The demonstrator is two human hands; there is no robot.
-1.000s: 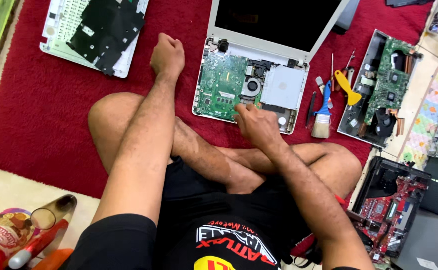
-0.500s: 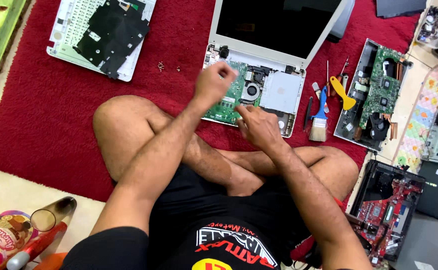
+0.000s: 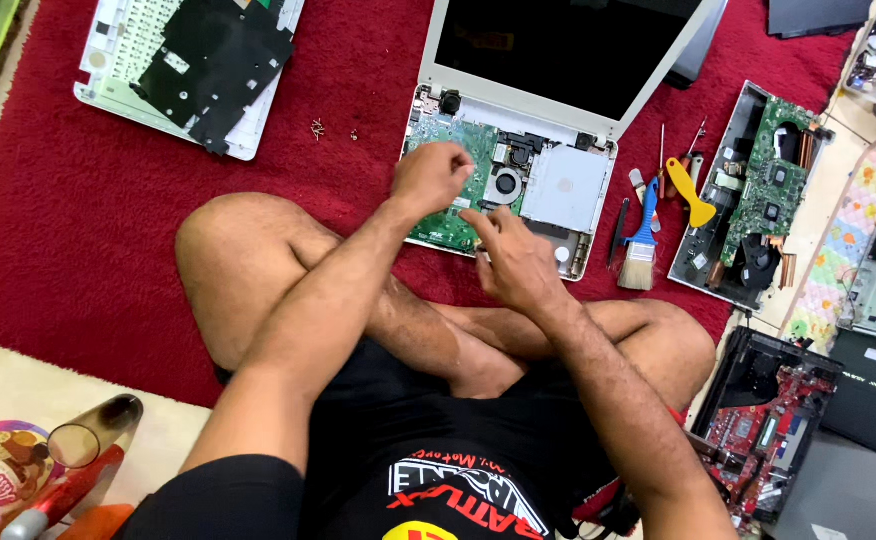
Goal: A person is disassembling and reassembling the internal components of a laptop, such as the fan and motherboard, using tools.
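While the left hand [image 3: 430,178] hovers loosely curled over the green circuit board [image 3: 458,160] of the opened white laptop [image 3: 518,150] on the red rug [image 3: 78,230], the right hand [image 3: 513,262] presses fingertips at its near edge. Whether either grips anything cannot be told. A slip could likely scrape components, and the loose screws [image 3: 318,128] nearby might scatter.

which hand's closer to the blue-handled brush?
Right. The right hand sits at the opened laptop's front edge, just left of the blue-handled brush; the left hand is farther left, over the green board.
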